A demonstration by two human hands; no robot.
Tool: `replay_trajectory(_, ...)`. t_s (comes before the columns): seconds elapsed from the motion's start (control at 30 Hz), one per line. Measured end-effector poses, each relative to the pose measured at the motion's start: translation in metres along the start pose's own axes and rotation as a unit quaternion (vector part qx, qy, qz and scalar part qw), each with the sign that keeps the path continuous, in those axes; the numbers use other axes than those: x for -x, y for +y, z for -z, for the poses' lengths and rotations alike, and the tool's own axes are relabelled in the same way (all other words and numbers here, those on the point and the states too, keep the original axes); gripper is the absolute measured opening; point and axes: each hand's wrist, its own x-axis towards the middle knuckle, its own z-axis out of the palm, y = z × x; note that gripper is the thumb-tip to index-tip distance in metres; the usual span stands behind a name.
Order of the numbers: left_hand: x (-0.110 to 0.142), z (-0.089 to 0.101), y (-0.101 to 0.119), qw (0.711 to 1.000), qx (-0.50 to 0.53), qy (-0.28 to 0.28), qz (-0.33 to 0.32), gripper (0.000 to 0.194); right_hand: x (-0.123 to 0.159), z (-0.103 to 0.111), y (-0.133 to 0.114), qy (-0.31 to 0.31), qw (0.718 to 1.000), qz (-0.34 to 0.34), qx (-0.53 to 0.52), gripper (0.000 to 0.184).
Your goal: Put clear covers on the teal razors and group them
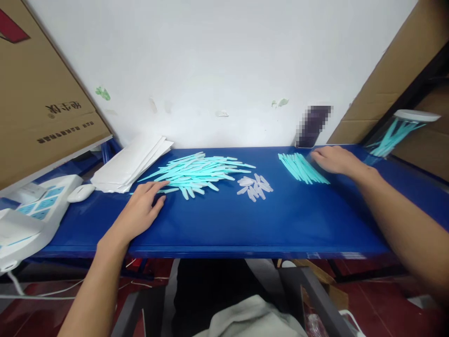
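My left hand [143, 208] rests at the left edge of a loose pile of pale teal, tapered plastic sticks [199, 171]. Its fingers stretch toward the pile and touch the sticks there, thumb held apart. On the right, my right hand [335, 159] is slightly blurred beside a neat row of teal sticks [301, 168] lying side by side. Its fingers are curled in, fingertips close to the row's upper right side; anything between them is hidden. Between the two groups lies a small heap of short, translucent whitish tapered pieces [255, 187].
White flat envelopes [129, 161] lie at the left of the blue table [224, 224], near a white mouse [81, 193] and a white power strip [45, 206]. A dark pixelated phone-like object [313, 126] leans on the wall. A lidded jar [398, 133] at right holds teal sticks.
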Motion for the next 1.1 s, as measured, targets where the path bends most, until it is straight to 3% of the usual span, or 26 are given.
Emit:
replay_trajectory(0.13,0.002,0.003,0.006,1.000,-0.014,0.020,0.002,0.050,0.010,0.004,-0.015,0.077,0.997,0.004,-0.033,0.036)
replay_trajectory(0.3,0.003,0.006,0.009,0.995,-0.054,0.032,0.075,0.045,0.032,0.005,-0.064,0.120,0.985,0.086,-0.091,0.030)
replay_trajectory(0.4,0.003,0.007,0.010,0.995,-0.058,0.015,0.081,0.043,0.051,0.007,-0.102,0.117,0.972,0.174,-0.107,0.031)
replay_trajectory(0.5,0.003,0.007,0.012,0.998,-0.034,0.005,0.043,0.038,0.075,0.011,-0.144,0.086,0.929,0.337,-0.128,0.031)
replay_trajectory(0.57,0.003,0.008,0.016,1.000,0.003,-0.008,0.016,0.036,0.089,0.013,-0.173,0.079,0.900,0.408,-0.133,0.030)
replay_trajectory(0.7,0.001,0.009,0.025,0.993,0.107,-0.054,-0.008,0.033,0.105,0.017,-0.237,0.083,0.890,0.437,-0.102,0.045)
replay_trajectory(0.83,-0.001,0.007,0.030,0.988,0.145,-0.048,-0.013,0.031,0.106,0.019,-0.284,0.072,0.888,0.454,-0.010,0.064)
replay_trajectory(0.97,-0.002,0.002,0.030,0.989,0.148,-0.025,-0.006,0.037,0.111,0.019,-0.300,0.076,0.893,0.441,0.041,0.062)
replay_trajectory(1.1,-0.002,0.001,0.031,0.991,0.129,-0.042,-0.016,0.043,0.114,0.016,-0.301,0.068,0.905,0.418,0.045,0.057)
